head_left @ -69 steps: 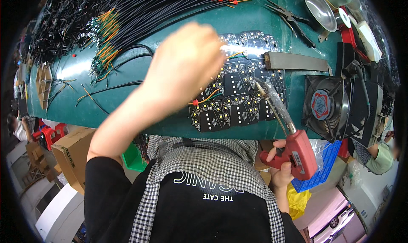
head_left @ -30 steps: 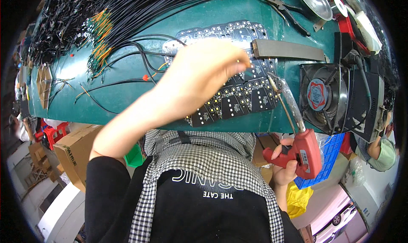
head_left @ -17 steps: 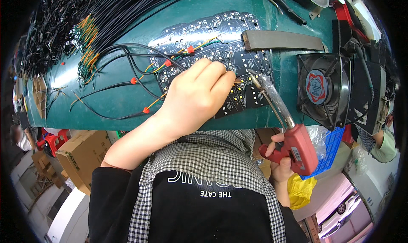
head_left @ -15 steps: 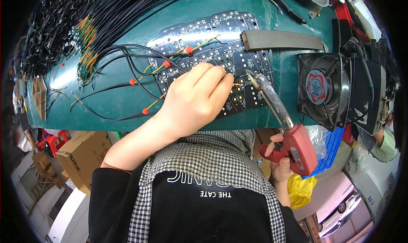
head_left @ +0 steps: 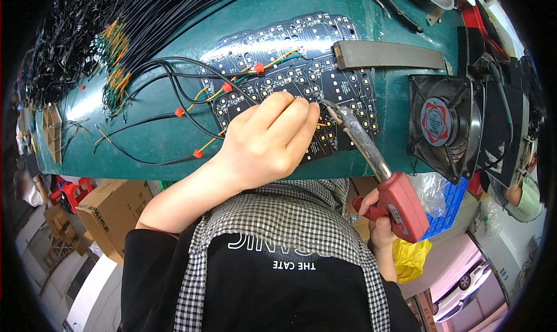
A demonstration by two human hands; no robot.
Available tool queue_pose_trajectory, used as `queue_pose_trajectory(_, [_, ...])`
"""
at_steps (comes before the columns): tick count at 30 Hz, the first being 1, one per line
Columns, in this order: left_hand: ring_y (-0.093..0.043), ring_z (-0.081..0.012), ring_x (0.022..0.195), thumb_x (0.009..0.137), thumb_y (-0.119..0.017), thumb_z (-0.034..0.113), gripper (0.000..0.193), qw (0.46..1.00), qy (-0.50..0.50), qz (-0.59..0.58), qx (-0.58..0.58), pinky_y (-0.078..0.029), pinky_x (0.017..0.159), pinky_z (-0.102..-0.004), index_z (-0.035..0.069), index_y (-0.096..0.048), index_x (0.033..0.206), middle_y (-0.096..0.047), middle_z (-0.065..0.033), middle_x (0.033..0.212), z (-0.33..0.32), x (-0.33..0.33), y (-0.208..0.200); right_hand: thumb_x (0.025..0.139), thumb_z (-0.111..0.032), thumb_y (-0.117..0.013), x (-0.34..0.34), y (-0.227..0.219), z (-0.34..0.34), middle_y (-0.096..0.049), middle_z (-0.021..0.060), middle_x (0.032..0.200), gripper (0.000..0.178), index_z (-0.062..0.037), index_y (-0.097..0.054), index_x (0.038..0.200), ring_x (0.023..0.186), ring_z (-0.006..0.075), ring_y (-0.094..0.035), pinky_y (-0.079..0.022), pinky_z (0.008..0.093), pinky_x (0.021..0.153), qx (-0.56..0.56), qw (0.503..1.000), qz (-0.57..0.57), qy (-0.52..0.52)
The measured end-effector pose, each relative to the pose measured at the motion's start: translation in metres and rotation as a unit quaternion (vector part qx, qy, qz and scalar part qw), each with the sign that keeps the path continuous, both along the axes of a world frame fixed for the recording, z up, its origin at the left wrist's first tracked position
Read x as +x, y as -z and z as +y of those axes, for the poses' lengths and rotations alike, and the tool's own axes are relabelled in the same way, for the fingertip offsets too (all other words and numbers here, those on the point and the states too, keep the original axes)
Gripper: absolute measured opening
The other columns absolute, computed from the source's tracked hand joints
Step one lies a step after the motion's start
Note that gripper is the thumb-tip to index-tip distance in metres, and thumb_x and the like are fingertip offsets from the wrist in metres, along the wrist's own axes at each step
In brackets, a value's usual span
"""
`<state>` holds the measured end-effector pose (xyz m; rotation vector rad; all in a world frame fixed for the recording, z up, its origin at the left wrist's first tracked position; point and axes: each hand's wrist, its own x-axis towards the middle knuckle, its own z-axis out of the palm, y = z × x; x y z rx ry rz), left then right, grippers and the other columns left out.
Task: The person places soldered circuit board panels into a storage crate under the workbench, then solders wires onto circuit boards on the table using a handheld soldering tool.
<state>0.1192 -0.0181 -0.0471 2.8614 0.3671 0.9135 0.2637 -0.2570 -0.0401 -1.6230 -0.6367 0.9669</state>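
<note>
My left hand (head_left: 266, 136) is closed over the black circuit boards (head_left: 362, 108), fingertips pinched on a cable whose orange wire end (head_left: 321, 124) pokes out beside them; most of that cable is hidden under the hand. In my right hand (head_left: 381, 227) is a red pistol-grip soldering gun (head_left: 403, 207), fingers wrapped round its handle. Its metal tip (head_left: 328, 104) points at the board, right next to my left fingertips. Whether the tip touches a pad cannot be made out. Black cables with orange and green wires and red tags (head_left: 259, 68) lie across the boards' left part.
A grey metal bar (head_left: 389, 56) rests on the boards' right side. Beyond it stands a black fan (head_left: 436, 123). Pliers (head_left: 397, 10) lie at the back. Bundled black cables (head_left: 156, 18) fill the far left of the green table (head_left: 69, 152). A blue crate (head_left: 447, 207) is below the right edge.
The soldering gun has moved left, bringing its tip from a short gap away to beside my left fingertips. My left hand has stayed almost still.
</note>
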Motion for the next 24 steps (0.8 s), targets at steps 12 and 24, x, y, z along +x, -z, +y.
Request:
queue_pose_trajectory(12, [-0.06,-0.0167,0.077,0.068,-0.07,0.005,0.019,1.0,-0.004,0.003,-0.001,-0.048,0.054,-0.024,-0.002,-0.069,0.086,-0.06,-0.0057,0.086,-0.001,0.003,-0.002,0.08,-0.052,-0.076,0.007,0.016,-0.022,-0.069,0.0136,0.1,0.078,0.0065,-0.052,0.125,0.073,0.0188,-0.066,-0.052,0.0287,0.066,0.04,0.999,-0.009,-0.003])
queue_pose_trajectory(24, [-0.057,-0.0225,0.074,0.069,-0.068,0.0,0.025,0.962,-0.008,-0.004,-0.272,-0.049,0.064,-0.0326,0.004,-0.068,0.093,-0.055,-0.0045,0.079,0.008,-0.001,-0.021,0.08,-0.056,-0.075,0.0,0.003,-0.008,-0.061,0.0167,0.111,0.085,0.003,-0.043,0.133,0.065,0.017,-0.058,-0.049,0.0284,0.057,0.055,0.993,0.096,0.049])
